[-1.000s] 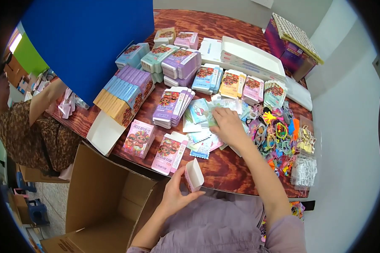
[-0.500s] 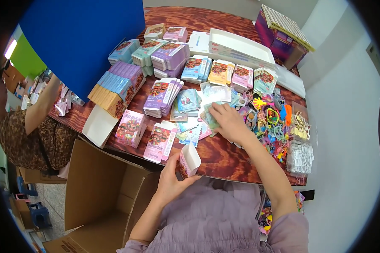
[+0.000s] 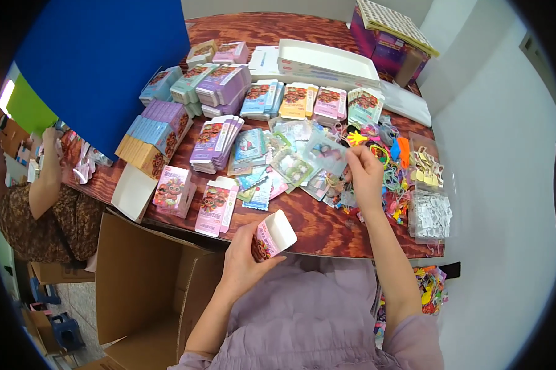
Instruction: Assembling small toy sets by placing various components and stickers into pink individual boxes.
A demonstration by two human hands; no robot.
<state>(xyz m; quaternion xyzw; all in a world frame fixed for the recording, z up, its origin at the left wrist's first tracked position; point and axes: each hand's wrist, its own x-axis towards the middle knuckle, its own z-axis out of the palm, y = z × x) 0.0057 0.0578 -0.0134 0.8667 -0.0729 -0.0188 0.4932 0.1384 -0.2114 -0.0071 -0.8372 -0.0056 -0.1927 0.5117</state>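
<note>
My left hand (image 3: 241,256) is closed around a small pink box (image 3: 267,243), its white open end tilted up to the right at the table's front edge. Between the fingertips of my right hand (image 3: 365,176) is a thin, see-through packet (image 3: 325,153), held over the pile. Beneath it spreads a loose heap of flat packets, among them a green-edged packet (image 3: 293,167) and a blue packet (image 3: 249,145). Just beyond my right hand lies a heap of colourful small trinkets (image 3: 389,154). An unfolded pink box (image 3: 214,208) rests flat left of the heap.
Stacked flat boxes (image 3: 215,140) and filled boxes (image 3: 151,139) stand at the left. White trays (image 3: 327,61) lie at the back. Bags of white pieces (image 3: 431,214) sit at the right edge. An open carton (image 3: 136,277) is below the table. A co-worker's arm (image 3: 45,179) shows at far left.
My right hand has come up from the heap and moved right with a see-through packet in its fingers. The packets below have shifted. The pink box in my left hand has tipped further right.
</note>
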